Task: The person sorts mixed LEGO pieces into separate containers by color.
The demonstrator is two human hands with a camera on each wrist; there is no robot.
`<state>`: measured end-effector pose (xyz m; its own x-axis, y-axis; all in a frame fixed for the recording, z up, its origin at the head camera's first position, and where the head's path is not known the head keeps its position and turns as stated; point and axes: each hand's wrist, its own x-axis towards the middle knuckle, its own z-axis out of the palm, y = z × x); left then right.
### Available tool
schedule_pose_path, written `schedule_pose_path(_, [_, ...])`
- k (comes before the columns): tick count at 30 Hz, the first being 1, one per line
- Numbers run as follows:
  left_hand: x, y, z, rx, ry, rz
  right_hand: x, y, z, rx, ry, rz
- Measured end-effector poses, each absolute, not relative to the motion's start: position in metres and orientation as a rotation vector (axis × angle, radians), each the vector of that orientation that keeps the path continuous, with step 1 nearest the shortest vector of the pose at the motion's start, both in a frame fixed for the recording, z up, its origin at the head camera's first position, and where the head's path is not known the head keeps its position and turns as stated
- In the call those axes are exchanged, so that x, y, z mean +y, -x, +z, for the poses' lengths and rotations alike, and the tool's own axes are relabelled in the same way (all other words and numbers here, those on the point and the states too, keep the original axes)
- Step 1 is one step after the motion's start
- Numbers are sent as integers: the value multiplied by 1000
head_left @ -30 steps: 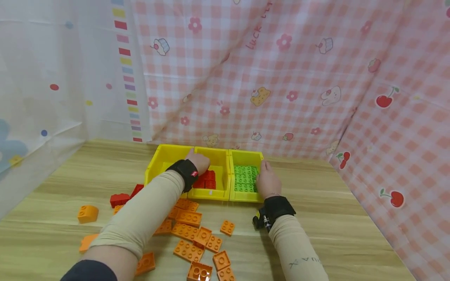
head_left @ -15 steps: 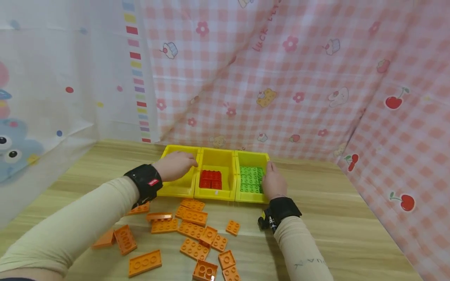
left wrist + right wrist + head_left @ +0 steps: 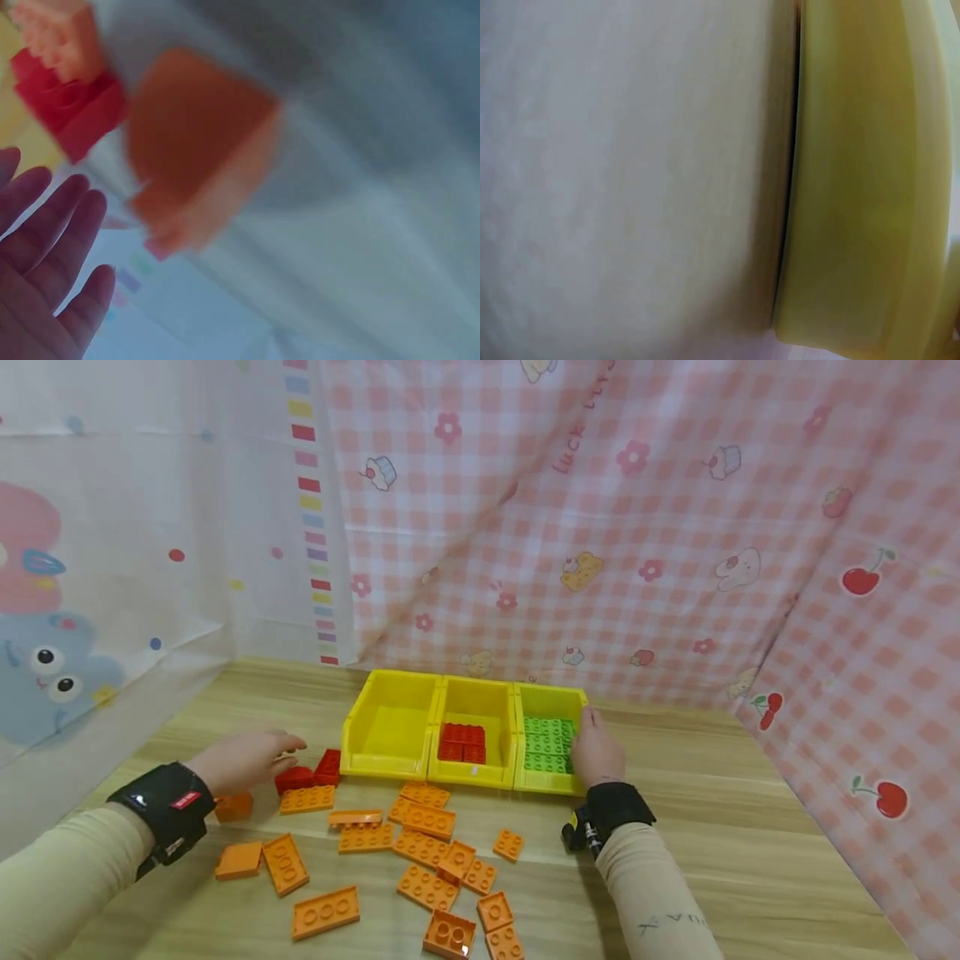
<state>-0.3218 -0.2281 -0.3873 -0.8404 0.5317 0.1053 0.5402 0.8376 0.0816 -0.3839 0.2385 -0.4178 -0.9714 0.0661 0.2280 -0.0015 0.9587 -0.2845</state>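
My left hand (image 3: 243, 758) hovers at the left of the table with its fingers stretched towards two red toy bricks (image 3: 295, 779). Nothing is in that hand; the left wrist view shows its spread fingers (image 3: 64, 217) beside a red brick (image 3: 71, 112) and a blurred orange brick (image 3: 195, 135). My right hand (image 3: 597, 753) grips the side wall of the right-hand yellow bin (image 3: 551, 781), which holds green bricks (image 3: 546, 743). Several red bricks (image 3: 462, 743) lie in the middle yellow bin (image 3: 480, 702). The left yellow bin (image 3: 390, 718) has a bare floor.
Several orange bricks (image 3: 427, 887) lie scattered over the wooden table (image 3: 720, 860) in front of the bins, some overlapping. A pink checked curtain (image 3: 585, 510) hangs behind, and a white printed sheet (image 3: 150, 593) borders the left side.
My left hand has come out of the middle bin, passed over the left bin and moved left to the loose red bricks. My right hand stays on the right bin. The head view has shifted left.
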Motion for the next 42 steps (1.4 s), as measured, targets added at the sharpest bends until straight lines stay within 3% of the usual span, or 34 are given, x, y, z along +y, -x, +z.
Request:
schedule_pose_path(23, [-244, 313, -401, -3045, 901, -461, 242, 386, -419, -2845, 36, 382])
schedule_pose_path(30, [-250, 318, -363, -2890, 850, -557, 238, 385, -419, -2826, 13, 371])
schedule_pose_path(36, [-191, 338, -327, -2830, 853, -477, 240, 385, -419, -2808, -1, 383])
schedule_pose_path(42, [-99, 367, -328, -2761, 1003, -346, 238, 383, -420, -2799, 12, 388])
